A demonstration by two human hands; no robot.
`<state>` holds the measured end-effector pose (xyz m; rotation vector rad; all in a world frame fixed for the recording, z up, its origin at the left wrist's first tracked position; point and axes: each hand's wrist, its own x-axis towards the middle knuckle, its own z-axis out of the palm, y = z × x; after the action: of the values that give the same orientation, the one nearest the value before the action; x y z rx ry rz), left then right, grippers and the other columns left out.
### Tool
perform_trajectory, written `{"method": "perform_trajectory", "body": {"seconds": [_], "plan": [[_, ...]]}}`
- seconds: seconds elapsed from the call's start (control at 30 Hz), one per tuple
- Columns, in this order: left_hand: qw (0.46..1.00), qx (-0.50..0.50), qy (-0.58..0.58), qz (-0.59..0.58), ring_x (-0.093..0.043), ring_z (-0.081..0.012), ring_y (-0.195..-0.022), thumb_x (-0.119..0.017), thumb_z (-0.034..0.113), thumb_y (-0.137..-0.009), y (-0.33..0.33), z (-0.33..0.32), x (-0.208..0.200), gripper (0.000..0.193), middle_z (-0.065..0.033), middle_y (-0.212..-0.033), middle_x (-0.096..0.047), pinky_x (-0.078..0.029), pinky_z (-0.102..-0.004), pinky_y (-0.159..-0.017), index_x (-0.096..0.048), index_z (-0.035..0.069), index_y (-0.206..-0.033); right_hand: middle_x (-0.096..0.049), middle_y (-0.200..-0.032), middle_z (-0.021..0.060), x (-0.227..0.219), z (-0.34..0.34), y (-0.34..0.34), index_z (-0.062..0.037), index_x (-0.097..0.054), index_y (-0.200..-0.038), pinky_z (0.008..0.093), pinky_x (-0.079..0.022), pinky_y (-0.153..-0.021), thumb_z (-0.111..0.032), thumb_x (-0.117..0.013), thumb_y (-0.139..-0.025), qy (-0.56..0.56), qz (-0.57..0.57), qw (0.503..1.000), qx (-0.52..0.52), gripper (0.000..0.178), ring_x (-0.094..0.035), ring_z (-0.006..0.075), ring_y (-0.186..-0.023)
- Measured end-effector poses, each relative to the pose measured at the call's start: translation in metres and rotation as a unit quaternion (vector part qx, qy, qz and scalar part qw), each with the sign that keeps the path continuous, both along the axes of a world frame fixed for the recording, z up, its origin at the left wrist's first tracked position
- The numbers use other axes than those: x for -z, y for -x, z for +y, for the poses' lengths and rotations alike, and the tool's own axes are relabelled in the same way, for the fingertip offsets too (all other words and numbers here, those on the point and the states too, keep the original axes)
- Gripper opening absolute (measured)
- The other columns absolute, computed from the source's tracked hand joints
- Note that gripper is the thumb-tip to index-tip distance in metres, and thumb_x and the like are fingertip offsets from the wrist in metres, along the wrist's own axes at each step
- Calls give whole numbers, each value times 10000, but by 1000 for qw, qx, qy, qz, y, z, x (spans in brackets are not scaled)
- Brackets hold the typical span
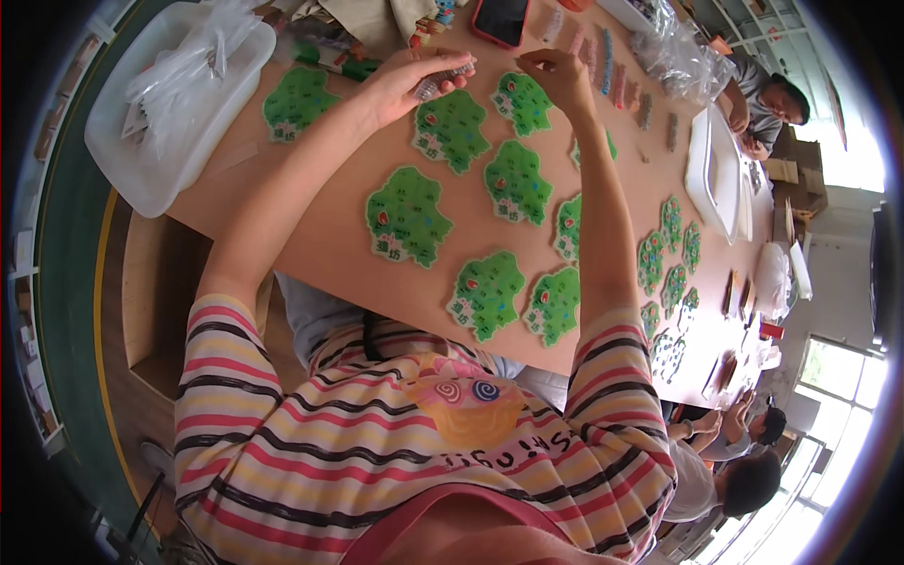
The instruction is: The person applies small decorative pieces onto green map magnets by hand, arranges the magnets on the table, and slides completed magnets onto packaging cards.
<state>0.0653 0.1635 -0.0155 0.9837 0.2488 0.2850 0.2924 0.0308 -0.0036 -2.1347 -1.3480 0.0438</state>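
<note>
My left hand [403, 83] is closed around a short greyish see-through ribbed strip [443, 81], like a stack of small pieces, above the far part of the table. To its right, my right hand [565, 85] has thumb and fingertips pinched together; anything between them is too small to make out. Below the hands lie several flat green map-shaped cutouts with small red and blue marks. One cutout [522, 104] is just under my right hand, and another cutout [452, 132] lies below my left. My right forearm partly covers two cutouts.
A translucent plastic tub [174, 179] holding clear bags sits at the table's left corner. Beyond my hands lies a red-edged phone [500, 21], beside rows of coloured strips [607, 61]. A white tray [702, 174] stands farther right. Other people work along the table's right side.
</note>
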Motion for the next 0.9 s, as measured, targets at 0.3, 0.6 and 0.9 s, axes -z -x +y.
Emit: {"method": "perform_trajectory", "body": {"seconds": [0.3, 0.6, 0.9], "plan": [[997, 16, 75, -30, -554, -54, -756, -639, 163, -888, 6, 2, -4, 276, -75, -964, -627, -494, -157, -640, -615, -42, -1070, -688, -788, 32, -16, -24, 5, -126, -731, -961, 263, -479, -613, -189, -732, -778, -71, -56, 995, -39, 193, -575, 108, -627], [999, 17, 26, -24, -577, -53, -755, -628, 164, -893, 9, 5, 3, 275, -57, -932, -629, -498, -159, -656, -614, -35, -1083, -698, -842, 27, -42, 4, 94, -19, -699, -956, 212, -487, -651, -121, -703, -819, -86, 220, 956, -172, 171, -621, 68, -760], [999, -24, -47, 3, -592, -52, -758, -640, 166, -880, 14, 13, -6, 240, -62, -935, -655, -512, -161, -710, -648, 10, -1061, -697, -845, 15, -24, -6, 76, -38, -719, -947, 246, -450, -601, -187, -699, -814, -30, 345, 917, -198, 201, -578, 66, -693]]}}
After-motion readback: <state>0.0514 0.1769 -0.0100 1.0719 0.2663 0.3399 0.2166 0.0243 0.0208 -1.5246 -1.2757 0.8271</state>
